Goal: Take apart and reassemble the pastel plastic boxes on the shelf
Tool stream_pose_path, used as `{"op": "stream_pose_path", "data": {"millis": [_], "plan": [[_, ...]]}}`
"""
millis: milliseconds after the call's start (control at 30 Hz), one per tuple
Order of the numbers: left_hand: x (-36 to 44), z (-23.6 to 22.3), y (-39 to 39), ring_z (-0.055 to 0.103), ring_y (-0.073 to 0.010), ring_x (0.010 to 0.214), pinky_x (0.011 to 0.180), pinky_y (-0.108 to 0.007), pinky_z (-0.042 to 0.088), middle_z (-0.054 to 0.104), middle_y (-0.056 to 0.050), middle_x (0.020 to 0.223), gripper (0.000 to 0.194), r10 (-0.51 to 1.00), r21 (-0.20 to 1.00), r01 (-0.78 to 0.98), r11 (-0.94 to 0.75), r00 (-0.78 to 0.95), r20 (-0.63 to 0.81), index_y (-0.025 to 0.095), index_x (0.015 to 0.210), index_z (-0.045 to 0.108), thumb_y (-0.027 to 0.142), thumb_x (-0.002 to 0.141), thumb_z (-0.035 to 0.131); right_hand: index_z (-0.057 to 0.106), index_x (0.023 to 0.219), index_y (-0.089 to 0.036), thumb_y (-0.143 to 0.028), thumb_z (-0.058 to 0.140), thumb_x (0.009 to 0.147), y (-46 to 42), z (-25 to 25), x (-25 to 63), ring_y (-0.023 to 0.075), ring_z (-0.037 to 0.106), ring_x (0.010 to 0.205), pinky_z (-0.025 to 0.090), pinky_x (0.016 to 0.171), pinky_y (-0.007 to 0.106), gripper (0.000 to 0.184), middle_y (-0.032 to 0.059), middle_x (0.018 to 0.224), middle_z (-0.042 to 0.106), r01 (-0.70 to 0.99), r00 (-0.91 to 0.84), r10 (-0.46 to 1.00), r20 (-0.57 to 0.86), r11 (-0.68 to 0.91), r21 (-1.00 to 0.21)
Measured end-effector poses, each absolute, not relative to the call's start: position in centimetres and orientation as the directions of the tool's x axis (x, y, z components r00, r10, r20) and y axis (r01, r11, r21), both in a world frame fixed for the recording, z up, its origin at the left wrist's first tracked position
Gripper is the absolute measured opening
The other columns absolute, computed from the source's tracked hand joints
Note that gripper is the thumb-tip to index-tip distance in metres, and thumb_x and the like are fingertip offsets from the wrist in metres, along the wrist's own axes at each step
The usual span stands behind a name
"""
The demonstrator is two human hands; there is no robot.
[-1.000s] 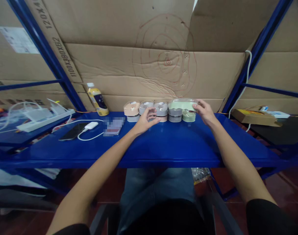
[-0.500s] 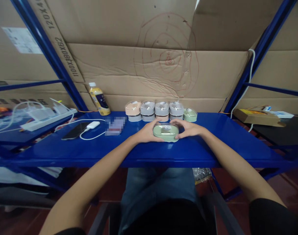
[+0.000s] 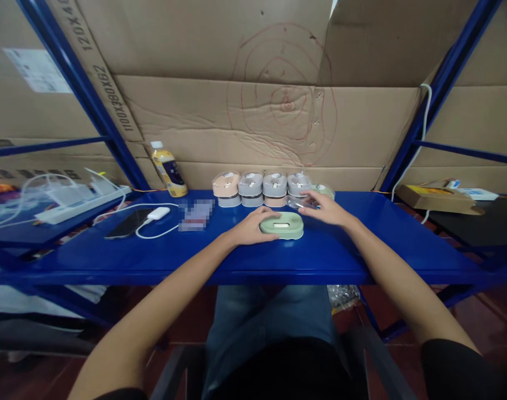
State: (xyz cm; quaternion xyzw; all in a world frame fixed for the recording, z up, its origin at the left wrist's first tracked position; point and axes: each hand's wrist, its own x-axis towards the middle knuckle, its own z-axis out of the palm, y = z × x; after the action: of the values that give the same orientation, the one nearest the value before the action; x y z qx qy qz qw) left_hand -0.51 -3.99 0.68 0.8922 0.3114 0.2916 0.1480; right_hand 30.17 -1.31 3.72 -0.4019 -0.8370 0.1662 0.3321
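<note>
While our left hand (image 3: 253,226) steadies the green box (image 3: 291,229) on the blue shelf (image 3: 237,258), our right hand (image 3: 326,211) has the clear lid (image 3: 296,203) off it, to the box's rear right. Left fingers: curved around the box's left end, thumb on the near side, the others close together along the far side. Right fingers: somewhat spread, thumb and fingertips apparently pinching the lid's right part; the exact contact is too small for us to tell. The box sits flat and upright just beside the left palm, its green top exposed with a pale slot at the middle. Progress, as we judge it: this one box is uncovered, and the lid is fully separate from it, neither set down nor back on. Nothing inside the box shows, so we record its green top as closed. Beyond the left fingertips we note a row of two-high stacks, one peach-topped (image 3: 225,182) and three grey-topped (image 3: 250,182); their upper boxes appear to have clear covers on. Behind the right fingers is another green one (image 3: 327,190), partly hidden. Well to the left of the left fingers lie a phone (image 3: 127,225) and a white charger (image 3: 158,213), with a bottle (image 3: 170,173) behind.
</note>
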Motion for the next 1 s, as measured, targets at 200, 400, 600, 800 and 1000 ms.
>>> {"op": "stream_pose_path", "data": {"millis": [200, 400, 600, 800, 1000], "plan": [[-0.4, 0.7, -4.0, 0.053, -0.0376, 0.143, 0.124, -0.055, 0.042, 0.056, -0.015, 0.143, 0.047, 0.660, 0.428, 0.508, -0.748, 0.640, 0.394, 0.024, 0.125, 0.080, 0.059, 0.097, 0.064, 0.068, 0.130, -0.023, -0.069, 0.070, 0.091, 0.1, 4.0, 33.0, 0.0281, 0.073, 0.083, 0.062, 0.081, 0.049, 0.061, 0.0097, 0.099, 0.078, 0.665, -0.430, 0.870, 0.239, 0.485, -0.569], [-3.5, 1.6, -1.8, 0.061, -0.0338, 0.130, 0.119, -0.054, 0.046, 0.061, -0.013, 0.134, 0.054, 0.742, 0.451, 0.589, -0.670, 0.519, 0.425, 0.021, 0.123, 0.077, 0.065, 0.097, 0.057, 0.068, 0.136, -0.021, -0.064, 0.075, 0.087, 0.0, 4.2, 32.9, 0.0343, 0.075, 0.096, 0.061, 0.090, 0.054, 0.066, 0.0150, 0.108, 0.077, 0.762, -0.413, 0.902, 0.121, 0.416, -0.497], [-7.9, 1.6, -0.3, 0.064, -0.0326, 0.120, 0.116, -0.055, 0.046, 0.064, -0.012, 0.123, 0.057, 0.852, 0.423, 0.744, -0.517, 0.403, 0.333, 0.019, 0.114, 0.077, 0.068, 0.091, 0.060, 0.071, 0.134, -0.025, -0.060, 0.086, 0.076, 1.2, 3.0, 33.7, 0.0330, 0.075, 0.091, 0.064, 0.084, 0.052, 0.069, 0.0121, 0.106, 0.077, 0.720, -0.529, 0.825, 0.197, 0.559, -0.411], [-7.9, 1.4, -0.8, 0.063, -0.0328, 0.121, 0.115, -0.055, 0.047, 0.065, -0.012, 0.121, 0.054, 0.846, 0.426, 0.737, -0.525, 0.395, 0.358, 0.020, 0.113, 0.076, 0.067, 0.090, 0.062, 0.072, 0.130, -0.024, -0.064, 0.087, 0.073, 1.4, 2.8, 33.8, 0.0335, 0.075, 0.091, 0.063, 0.085, 0.055, 0.071, 0.0118, 0.105, 0.077, 0.722, -0.501, 0.840, 0.207, 0.538, -0.436], [-3.5, 1.7, -3.3, 0.056, -0.0357, 0.139, 0.122, -0.055, 0.043, 0.057, -0.016, 0.141, 0.051, 0.723, 0.427, 0.587, -0.688, 0.499, 0.478, 0.021, 0.122, 0.075, 0.062, 0.094, 0.064, 0.066, 0.138, -0.020, -0.071, 0.082, 0.077, 0.6, 3.6, 33.0, 0.0329, 0.073, 0.098, 0.061, 0.092, 0.055, 0.081, 0.0145, 0.114, 0.075, 0.708, -0.347, 0.878, 0.329, 0.475, -0.523]]}}
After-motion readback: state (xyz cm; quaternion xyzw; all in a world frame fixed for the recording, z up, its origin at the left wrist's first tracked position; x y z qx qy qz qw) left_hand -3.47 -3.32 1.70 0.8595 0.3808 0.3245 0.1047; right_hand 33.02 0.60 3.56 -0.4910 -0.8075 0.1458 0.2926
